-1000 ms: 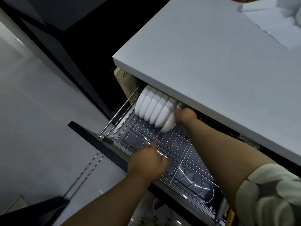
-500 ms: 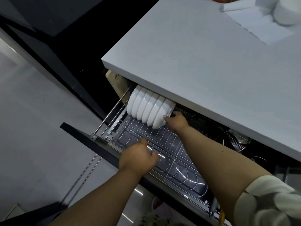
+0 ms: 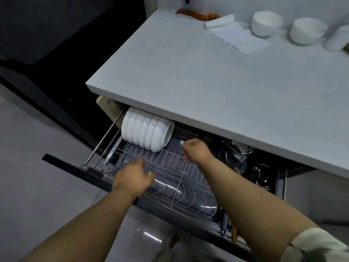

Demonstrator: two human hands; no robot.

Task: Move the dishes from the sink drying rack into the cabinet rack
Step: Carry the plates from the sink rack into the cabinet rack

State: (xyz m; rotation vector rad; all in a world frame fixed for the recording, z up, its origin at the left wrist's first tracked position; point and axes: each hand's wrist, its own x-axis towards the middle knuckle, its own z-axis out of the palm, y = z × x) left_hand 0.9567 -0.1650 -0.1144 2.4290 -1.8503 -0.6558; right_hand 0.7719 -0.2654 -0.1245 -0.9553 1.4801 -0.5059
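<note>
I see six white bowls (image 3: 146, 132) standing on edge at the far left of the pulled-out rack (image 3: 170, 167). My right hand (image 3: 195, 150) hangs loosely curled over the wires just right of them, grasping nothing. My left hand (image 3: 133, 178) rests on the rack's front rail; its grip I cannot tell. Two bowls (image 3: 266, 23) sit on the counter (image 3: 188, 72).

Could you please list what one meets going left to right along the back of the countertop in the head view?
Orange item → rolled cloth → first white bowl → second white bowl → white container.
</note>
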